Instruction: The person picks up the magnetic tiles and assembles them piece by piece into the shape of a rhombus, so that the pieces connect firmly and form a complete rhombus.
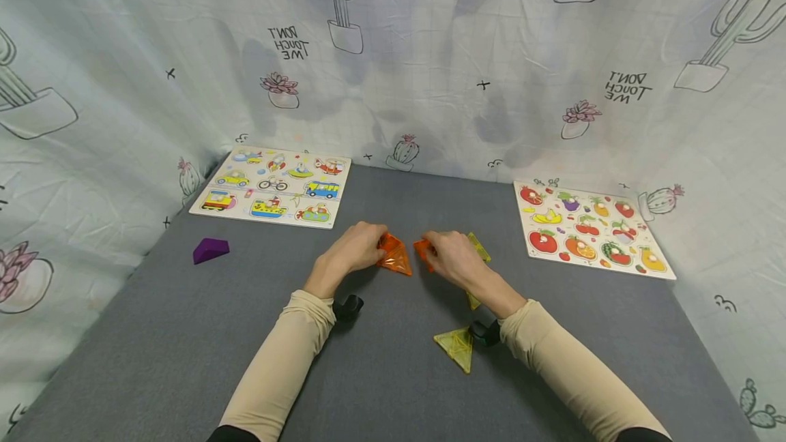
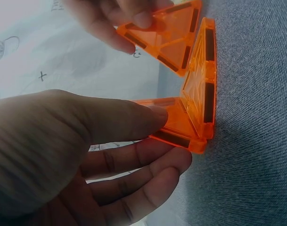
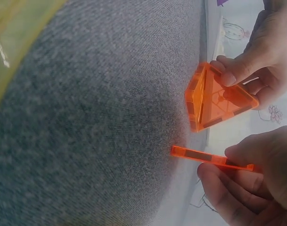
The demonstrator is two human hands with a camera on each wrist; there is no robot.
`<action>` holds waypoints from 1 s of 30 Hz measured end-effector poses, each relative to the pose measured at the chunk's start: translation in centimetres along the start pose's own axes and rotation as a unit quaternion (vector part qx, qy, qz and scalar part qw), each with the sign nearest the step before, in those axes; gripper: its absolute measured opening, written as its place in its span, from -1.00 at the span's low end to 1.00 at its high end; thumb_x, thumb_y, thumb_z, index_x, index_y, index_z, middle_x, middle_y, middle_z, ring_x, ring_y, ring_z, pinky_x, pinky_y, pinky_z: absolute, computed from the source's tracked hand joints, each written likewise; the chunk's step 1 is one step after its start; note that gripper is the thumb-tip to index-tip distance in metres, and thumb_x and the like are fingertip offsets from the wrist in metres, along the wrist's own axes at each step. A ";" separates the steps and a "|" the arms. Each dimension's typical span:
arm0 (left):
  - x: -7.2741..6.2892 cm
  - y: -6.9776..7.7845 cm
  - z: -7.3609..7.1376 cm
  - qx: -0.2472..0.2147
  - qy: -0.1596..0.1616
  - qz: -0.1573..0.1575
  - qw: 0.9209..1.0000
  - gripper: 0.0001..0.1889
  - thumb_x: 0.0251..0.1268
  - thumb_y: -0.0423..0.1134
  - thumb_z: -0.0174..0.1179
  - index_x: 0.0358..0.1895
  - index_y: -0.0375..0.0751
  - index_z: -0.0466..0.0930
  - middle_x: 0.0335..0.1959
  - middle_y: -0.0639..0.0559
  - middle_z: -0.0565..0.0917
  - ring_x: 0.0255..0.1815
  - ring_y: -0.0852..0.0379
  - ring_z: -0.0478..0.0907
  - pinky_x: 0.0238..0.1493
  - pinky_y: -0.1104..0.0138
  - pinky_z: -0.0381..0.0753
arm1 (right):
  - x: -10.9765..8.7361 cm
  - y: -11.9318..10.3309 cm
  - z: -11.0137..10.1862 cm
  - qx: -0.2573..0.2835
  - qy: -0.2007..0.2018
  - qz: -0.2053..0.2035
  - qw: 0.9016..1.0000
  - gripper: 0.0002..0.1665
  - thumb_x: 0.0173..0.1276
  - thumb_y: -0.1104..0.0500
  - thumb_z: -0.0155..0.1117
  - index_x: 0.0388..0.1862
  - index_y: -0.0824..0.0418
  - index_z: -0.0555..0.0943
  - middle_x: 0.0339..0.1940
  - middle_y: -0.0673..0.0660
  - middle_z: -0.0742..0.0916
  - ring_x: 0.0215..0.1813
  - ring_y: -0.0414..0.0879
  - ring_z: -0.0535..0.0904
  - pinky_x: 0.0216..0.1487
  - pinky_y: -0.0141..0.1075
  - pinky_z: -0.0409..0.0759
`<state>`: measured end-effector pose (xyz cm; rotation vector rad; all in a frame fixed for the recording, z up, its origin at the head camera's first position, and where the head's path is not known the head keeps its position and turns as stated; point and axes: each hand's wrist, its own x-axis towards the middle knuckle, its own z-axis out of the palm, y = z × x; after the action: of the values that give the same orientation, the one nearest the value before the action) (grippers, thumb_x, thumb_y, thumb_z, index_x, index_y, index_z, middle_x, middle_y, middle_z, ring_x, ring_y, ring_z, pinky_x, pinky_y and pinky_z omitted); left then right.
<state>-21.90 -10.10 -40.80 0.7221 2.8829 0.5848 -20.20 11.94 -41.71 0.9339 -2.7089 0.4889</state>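
Two joined orange triangular magnetic tiles point(image 1: 396, 258) stand at an angle to each other in the middle of the table. My left hand point(image 1: 357, 249) pinches the upright one between thumb and fingers, while the other lies low by the cloth in the left wrist view. A separate orange triangular magnetic tile point(image 3: 211, 159) is pinched in my right hand point(image 1: 457, 259), held edge-on in the right wrist view. A small gap parts it from the joined pair in the head view. Dark strips line the tiles' edges.
Yellow triangular tiles point(image 1: 457, 348) lie near my right forearm, partly hidden by it. A purple piece point(image 1: 211, 250) sits at the left. Behind are a vehicle picture board point(image 1: 288, 186) and a fruit picture board point(image 1: 592, 230), before a printed curtain point(image 1: 393, 53).
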 end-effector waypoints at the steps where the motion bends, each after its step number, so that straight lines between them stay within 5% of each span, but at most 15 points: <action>1: 0.0 0.0 0.0 -0.001 0.000 0.001 1.000 -0.90 0.14 -0.35 0.29 -0.33 -0.19 0.54 -0.48 0.03 0.53 -0.47 0.11 0.41 -0.40 0.30 0.39 | 0.0 0.0 0.0 0.004 0.000 -0.001 1.000 -0.76 0.25 0.36 0.30 -0.09 0.36 0.68 -0.37 0.22 0.78 -0.55 -0.10 0.62 -0.50 -0.29 0.59; 16: 0.2 0.3 -0.1 -0.004 0.001 0.011 1.000 -0.90 0.10 -0.38 0.30 -0.39 -0.17 0.55 -0.50 0.03 0.57 -0.51 0.12 0.42 -0.46 0.33 0.37 | 0.3 0.1 0.3 0.041 0.004 0.006 0.999 -0.72 0.30 0.37 0.25 -0.01 0.38 0.67 -0.38 0.22 0.78 -0.65 -0.27 0.41 -0.57 -0.41 0.46; 30: 0.1 0.5 0.1 -0.007 -0.007 0.004 1.000 -0.90 0.13 -0.36 0.32 -0.32 -0.20 0.58 -0.47 0.03 0.59 -0.49 0.13 0.44 -0.43 0.33 0.41 | 0.5 -0.5 0.5 0.049 0.000 0.007 0.999 -0.72 0.28 0.33 0.31 -0.03 0.38 0.67 -0.29 0.22 0.80 -0.45 -0.08 0.69 -0.43 -0.29 0.63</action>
<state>-21.73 -9.62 -40.71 0.7338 2.8613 0.5978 -20.30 11.12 -41.92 0.9394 -2.7149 0.6293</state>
